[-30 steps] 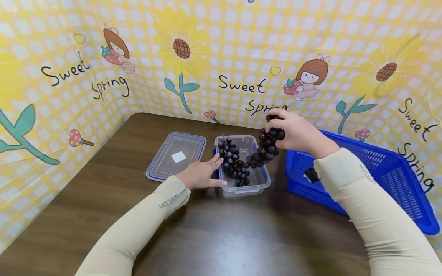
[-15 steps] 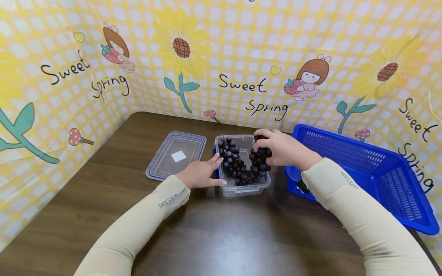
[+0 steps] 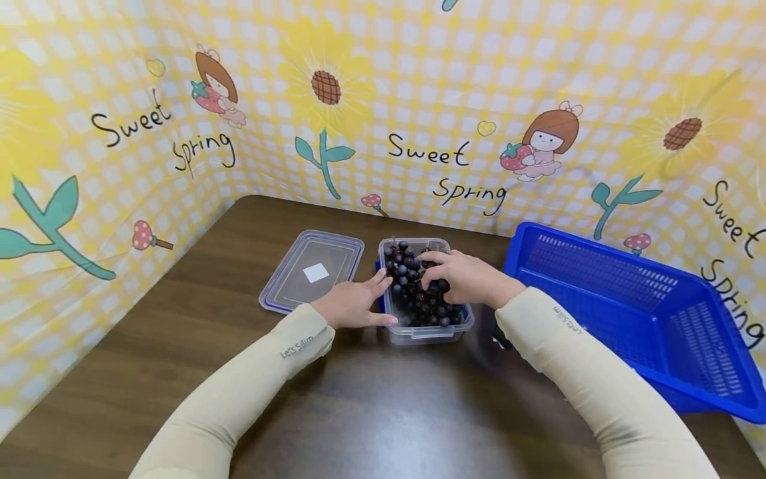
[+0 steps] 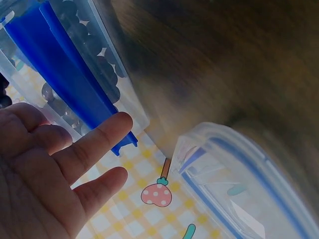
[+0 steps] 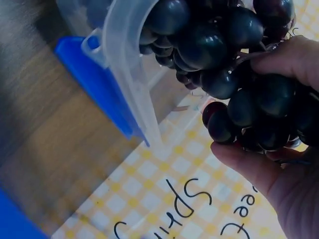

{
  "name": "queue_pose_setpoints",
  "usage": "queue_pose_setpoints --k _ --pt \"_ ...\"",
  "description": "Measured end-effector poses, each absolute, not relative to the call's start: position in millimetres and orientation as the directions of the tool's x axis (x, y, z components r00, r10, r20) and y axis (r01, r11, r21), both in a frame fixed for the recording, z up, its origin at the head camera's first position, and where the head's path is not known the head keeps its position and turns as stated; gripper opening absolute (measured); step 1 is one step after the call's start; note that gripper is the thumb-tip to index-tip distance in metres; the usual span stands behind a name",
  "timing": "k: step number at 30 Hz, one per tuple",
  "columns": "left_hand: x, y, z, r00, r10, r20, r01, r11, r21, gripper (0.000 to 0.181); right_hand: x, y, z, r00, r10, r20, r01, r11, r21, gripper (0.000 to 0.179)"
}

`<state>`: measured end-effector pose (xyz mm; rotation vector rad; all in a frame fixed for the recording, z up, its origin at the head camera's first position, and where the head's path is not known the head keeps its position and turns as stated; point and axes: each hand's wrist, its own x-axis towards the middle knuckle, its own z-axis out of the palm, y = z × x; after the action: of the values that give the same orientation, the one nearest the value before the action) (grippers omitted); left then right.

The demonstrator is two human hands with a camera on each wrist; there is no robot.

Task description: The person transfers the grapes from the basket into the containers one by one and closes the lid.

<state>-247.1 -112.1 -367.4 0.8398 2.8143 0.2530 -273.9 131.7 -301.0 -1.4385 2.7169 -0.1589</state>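
Note:
A clear plastic food container (image 3: 428, 334) with blue side latches stands mid-table, holding dark purple grapes (image 3: 402, 269). My left hand (image 3: 353, 303) rests against its left side, fingers and thumb extended. In the left wrist view, one fingertip is at the lowered blue latch (image 4: 65, 69). My right hand (image 3: 471, 277) is over the container's right half and grips part of a grape bunch (image 5: 204, 47) between thumb and fingers. That bunch lies largely inside the container, seen close in the right wrist view. My right hand hides some of the grapes from the head view.
The clear lid (image 3: 287, 286) with a blue seal and a white diamond label lies flat left of the container. At right stands a large blue perforated basket (image 3: 634, 326). A patterned cloth (image 3: 449, 80) encloses the table's (image 3: 389, 412) back and sides.
My right hand has moved left and down with the grapes, from beside the basket into the container. The left hand has stayed at the container's side. The head view has shifted slightly.

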Motion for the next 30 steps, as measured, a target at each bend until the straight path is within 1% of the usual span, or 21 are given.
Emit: queue_pose_setpoints --k 4,7,9,15,18,22,25,30 --pt "-247 -111 -369 -0.824 0.549 -0.14 0.516 0.829 0.214 0.085 -280 125 -310 -0.566 -0.825 0.01 -0.811 0.554 -0.185 0.034" --pt "-248 -111 -370 -0.825 0.549 -0.132 0.518 0.829 0.212 0.085 -284 122 -316 -0.589 -0.808 0.021 -0.785 0.566 -0.252 0.034" --pt "-249 -110 -371 -0.824 0.553 -0.127 0.522 0.826 0.212 0.085 -287 121 -319 -0.606 -0.795 0.013 -0.766 0.58 -0.278 0.034" --pt "-251 -110 -370 -0.822 0.558 -0.117 0.528 0.823 0.211 0.086 -295 117 -321 -0.663 -0.745 -0.068 -0.704 0.652 -0.282 0.034" --pt "-251 -112 -369 -0.824 0.556 -0.112 0.527 0.824 0.211 0.086 -301 113 -318 -0.685 -0.719 -0.115 -0.664 0.682 -0.305 0.035" --pt "-252 -112 -368 -0.821 0.56 -0.111 0.529 0.819 0.221 0.087 -311 110 -317 -0.7 -0.695 -0.167 -0.616 0.705 -0.352 0.04" --pt "-252 -112 -369 -0.82 0.562 -0.111 0.531 0.818 0.222 0.087 -315 110 -319 -0.703 -0.684 -0.193 -0.599 0.717 -0.356 0.045" --pt "-250 -112 -370 -0.817 0.564 -0.122 0.531 0.818 0.223 0.086 -318 112 -324 -0.725 -0.631 -0.276 -0.526 0.766 -0.369 0.054"
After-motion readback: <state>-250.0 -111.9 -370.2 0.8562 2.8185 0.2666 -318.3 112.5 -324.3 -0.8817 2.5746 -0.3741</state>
